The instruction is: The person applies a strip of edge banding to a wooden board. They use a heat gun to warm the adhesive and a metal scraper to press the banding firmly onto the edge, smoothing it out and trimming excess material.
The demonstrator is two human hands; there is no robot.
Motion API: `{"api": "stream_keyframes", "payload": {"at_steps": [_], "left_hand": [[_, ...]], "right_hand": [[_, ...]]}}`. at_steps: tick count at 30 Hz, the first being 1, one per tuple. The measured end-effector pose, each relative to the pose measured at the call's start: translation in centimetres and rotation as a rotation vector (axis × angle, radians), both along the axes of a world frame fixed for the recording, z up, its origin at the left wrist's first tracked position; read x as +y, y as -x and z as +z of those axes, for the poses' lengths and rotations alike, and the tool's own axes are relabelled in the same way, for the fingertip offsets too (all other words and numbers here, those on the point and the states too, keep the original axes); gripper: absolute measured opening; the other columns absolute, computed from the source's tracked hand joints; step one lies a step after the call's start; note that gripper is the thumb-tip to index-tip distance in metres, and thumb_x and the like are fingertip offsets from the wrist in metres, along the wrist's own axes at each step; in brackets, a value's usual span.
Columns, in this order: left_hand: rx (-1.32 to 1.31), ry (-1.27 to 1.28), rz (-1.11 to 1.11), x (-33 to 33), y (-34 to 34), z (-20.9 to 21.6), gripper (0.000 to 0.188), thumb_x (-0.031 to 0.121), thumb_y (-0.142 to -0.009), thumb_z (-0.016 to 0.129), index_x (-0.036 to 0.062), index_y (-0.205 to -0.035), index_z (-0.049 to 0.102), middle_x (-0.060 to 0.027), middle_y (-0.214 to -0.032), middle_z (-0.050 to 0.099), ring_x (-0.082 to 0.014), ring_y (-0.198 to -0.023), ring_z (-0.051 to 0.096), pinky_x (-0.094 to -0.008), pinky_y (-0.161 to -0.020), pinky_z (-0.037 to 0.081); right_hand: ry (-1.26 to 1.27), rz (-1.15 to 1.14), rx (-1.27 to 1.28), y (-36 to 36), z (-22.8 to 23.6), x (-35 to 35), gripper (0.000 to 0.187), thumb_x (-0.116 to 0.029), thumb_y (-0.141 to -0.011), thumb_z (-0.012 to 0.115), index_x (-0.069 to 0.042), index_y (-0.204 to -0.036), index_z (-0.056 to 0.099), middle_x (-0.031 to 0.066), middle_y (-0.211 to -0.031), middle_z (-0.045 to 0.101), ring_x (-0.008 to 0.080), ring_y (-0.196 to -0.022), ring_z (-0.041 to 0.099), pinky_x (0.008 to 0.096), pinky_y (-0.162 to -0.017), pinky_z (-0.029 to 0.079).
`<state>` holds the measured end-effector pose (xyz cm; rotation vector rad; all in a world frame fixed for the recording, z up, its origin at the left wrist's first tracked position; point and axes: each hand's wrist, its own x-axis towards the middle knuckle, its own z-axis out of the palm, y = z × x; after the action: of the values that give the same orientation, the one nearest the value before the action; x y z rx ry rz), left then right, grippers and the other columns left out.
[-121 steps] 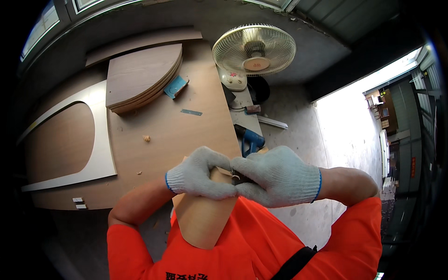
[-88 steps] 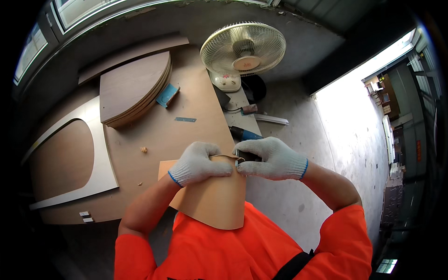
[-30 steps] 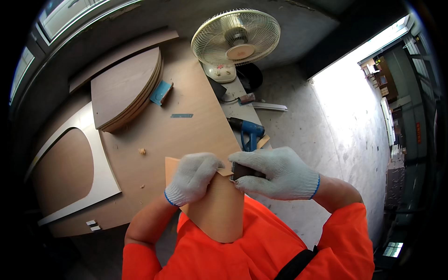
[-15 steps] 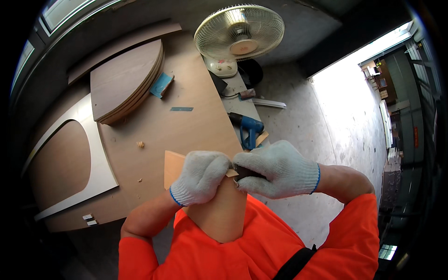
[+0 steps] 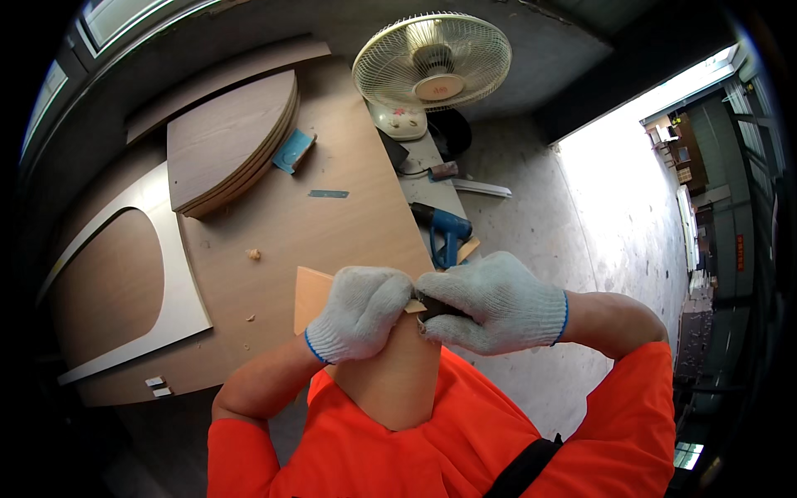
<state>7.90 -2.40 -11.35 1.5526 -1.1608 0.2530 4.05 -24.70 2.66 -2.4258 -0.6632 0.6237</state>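
Observation:
My left hand [image 5: 365, 312], in a white knit glove, is closed above a tan wooden board [image 5: 386, 378] that leans against my orange shirt. What its fingers grip is hidden. My right hand [image 5: 496, 303], gloved alike, is wrapped round a dark hand tool [image 5: 442, 309], whose kind I cannot make out. The tool's near end lies beside my left fist. Between the two hands a pale wood shaving [image 5: 414, 307] sticks up at the board's edge. To the left of my left hand, a lighter tan corner of wood [image 5: 310, 297] shows.
On the worktable [image 5: 274, 307] lie stacked curved panels [image 5: 228, 145], a white frame [image 5: 178, 274], a blue block [image 5: 292, 153], a small blue-grey strip [image 5: 328, 194] and a curled shaving [image 5: 253, 255]. A blue heat gun [image 5: 448, 231] and a fan [image 5: 432, 62] stand beyond.
The view has shifted slightly, so the table's things sit a little further right. Both hands keep almost the same place and grip at the board's edge.

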Motion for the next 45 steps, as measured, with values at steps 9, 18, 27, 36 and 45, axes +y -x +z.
{"api": "stream_keyframes", "payload": {"at_steps": [9, 18, 27, 36, 45], "left_hand": [[0.069, -0.062, -0.004, 0.1, -0.2, 0.0, 0.018, 0.012, -0.086, 0.071, 0.0006, -0.097, 0.063, -0.0185, -0.084, 0.063, -0.0433, -0.070, 0.064, -0.0492, -0.060, 0.052], [0.231, -0.143, -0.114, -0.3, -0.8, -0.6, 0.014, 0.009, -0.087, 0.074, 0.0015, -0.097, 0.068, -0.0204, -0.087, 0.070, -0.0444, -0.078, 0.070, -0.0464, -0.068, 0.057], [0.117, -0.070, 0.006, -0.1, -0.4, -1.0, 0.017, 0.011, -0.086, 0.070, 0.0009, -0.099, 0.065, -0.0184, -0.081, 0.063, -0.0437, -0.070, 0.064, -0.0497, -0.059, 0.052], [0.160, -0.134, 0.168, 1.2, -2.3, -0.8, 0.013, 0.006, -0.085, 0.068, -0.0003, -0.096, 0.066, -0.0189, -0.089, 0.071, -0.0411, -0.077, 0.070, -0.0445, -0.067, 0.057], [0.520, -0.279, 0.190, 3.8, -3.3, 3.0, 0.031, 0.015, -0.090, 0.076, -0.0056, -0.111, 0.067, -0.0179, -0.095, 0.071, -0.0270, -0.091, 0.072, -0.0382, -0.083, 0.057]], "right_hand": [[0.022, 0.008, 0.003, 0.0, 0.0, 0.4, 0.028, -0.034, -0.102, 0.074, -0.008, -0.109, 0.065, 0.0157, -0.085, 0.071, 0.0379, -0.076, 0.074, 0.0479, -0.068, 0.056], [-0.095, -0.301, 0.078, 1.7, -0.3, 0.5, 0.027, -0.031, -0.102, 0.076, -0.005, -0.106, 0.070, 0.0183, -0.087, 0.074, 0.0384, -0.077, 0.073, 0.0448, -0.071, 0.057], [0.041, -0.077, 0.018, 0.1, -0.2, 0.8, 0.025, -0.031, -0.104, 0.072, -0.007, -0.105, 0.065, 0.0166, -0.080, 0.070, 0.0378, -0.074, 0.072, 0.0459, -0.068, 0.056], [-0.144, -0.160, -0.047, -2.6, -1.1, 0.2, 0.044, -0.037, -0.099, 0.079, -0.003, -0.125, 0.070, 0.0199, -0.101, 0.077, 0.0351, -0.084, 0.079, 0.0432, -0.077, 0.061], [-0.535, -0.872, 0.079, 1.5, -6.4, -0.4, 0.058, -0.026, -0.097, 0.083, 0.001, -0.144, 0.065, 0.0036, -0.107, 0.069, 0.0100, -0.098, 0.064, 0.0292, -0.089, 0.056]]}}
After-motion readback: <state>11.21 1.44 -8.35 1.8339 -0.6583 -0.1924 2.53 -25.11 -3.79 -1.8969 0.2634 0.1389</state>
